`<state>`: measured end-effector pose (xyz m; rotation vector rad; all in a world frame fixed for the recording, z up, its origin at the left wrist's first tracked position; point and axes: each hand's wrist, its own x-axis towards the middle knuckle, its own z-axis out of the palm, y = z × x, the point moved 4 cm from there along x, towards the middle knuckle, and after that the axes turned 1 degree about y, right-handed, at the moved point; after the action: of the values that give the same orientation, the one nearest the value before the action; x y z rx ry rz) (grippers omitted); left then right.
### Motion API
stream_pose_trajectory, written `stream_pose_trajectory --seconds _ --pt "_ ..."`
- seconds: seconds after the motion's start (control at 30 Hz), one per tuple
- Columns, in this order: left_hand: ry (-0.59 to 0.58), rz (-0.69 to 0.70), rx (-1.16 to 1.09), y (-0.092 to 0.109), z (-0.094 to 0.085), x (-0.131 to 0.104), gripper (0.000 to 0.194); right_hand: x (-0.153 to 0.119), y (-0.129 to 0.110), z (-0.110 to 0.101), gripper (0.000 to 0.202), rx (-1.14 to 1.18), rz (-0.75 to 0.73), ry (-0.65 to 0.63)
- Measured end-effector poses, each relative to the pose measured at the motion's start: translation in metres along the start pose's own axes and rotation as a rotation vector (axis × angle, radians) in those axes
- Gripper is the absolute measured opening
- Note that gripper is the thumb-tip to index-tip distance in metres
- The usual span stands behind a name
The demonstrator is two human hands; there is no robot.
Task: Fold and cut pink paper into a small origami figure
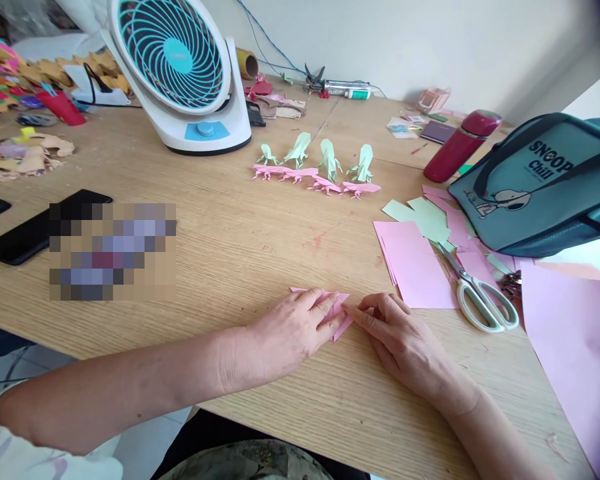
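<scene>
A small piece of folded pink paper (341, 325) lies near the table's front edge, partly hidden beneath my left hand (295, 327). That hand rests over the paper with its fingers stretched and slightly apart, pressing it against the wood. From the other side, my right hand (400, 337) pinches the paper's right edge between thumb and fingertips. Farther back stand several folded green paper figures (330, 159), insect-like in shape. Just in front of them is a row of similar pink paper figures (325, 183).
Right of my hands lie pink paper sheets (420, 267), green paper pieces (425, 217) and scissors (480, 297). A teal bag (535, 187) and red flask (463, 147) stand behind. At left are a fan (180, 73), a black phone (40, 230) and a blurred-out item (113, 253).
</scene>
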<state>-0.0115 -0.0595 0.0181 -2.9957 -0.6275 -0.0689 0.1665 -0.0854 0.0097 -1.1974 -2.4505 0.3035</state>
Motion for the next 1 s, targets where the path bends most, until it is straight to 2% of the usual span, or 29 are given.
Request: stream_pose_trajectory --seconds 0.27,0.4,0.63,1.0 --pt "-0.046 0.041 0.051 0.002 -0.003 -0.002 0.053 -0.004 -0.002 0.0 0.057 -0.08 -0.017 -0.092" --pt "0.021 0.078 0.084 0.001 -0.006 -0.005 0.05 -0.007 -0.005 -0.001 0.058 -0.073 -0.014 -0.075" --pt "0.149 0.084 0.095 0.001 0.002 -0.007 0.04 -0.014 -0.01 -0.003 0.055 -0.126 -0.038 -0.057" --pt "0.075 0.138 -0.066 -0.008 0.0 -0.018 0.06 -0.019 -0.017 -0.003 0.051 -0.14 -0.045 -0.029"
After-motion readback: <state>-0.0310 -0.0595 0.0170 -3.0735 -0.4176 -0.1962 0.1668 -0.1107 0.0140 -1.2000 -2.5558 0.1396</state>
